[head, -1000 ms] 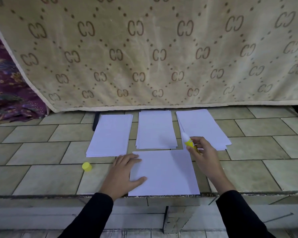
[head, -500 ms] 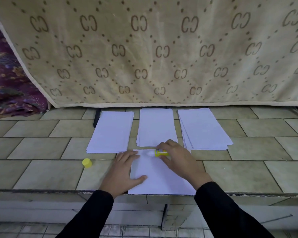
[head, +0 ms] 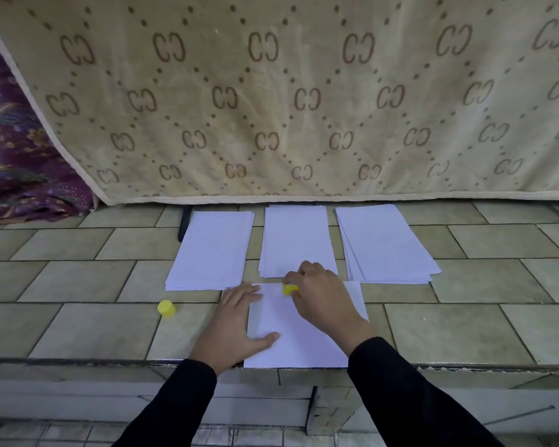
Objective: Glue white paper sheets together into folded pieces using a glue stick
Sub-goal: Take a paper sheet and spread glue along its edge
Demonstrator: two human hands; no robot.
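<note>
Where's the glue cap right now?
Head view: the cap sits on the tiles to the left of the left hand, just in front of the left paper stack.

One head-worn wide-angle view, forward and down, close over the tiled ledge (head: 78, 327), patterned cloth (head: 271, 91) behind.

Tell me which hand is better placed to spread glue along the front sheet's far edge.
Right. The right hand grips the glue stick at the far edge of the sheet; the left hand lies flat on the sheet's left side, pinning it.
</note>
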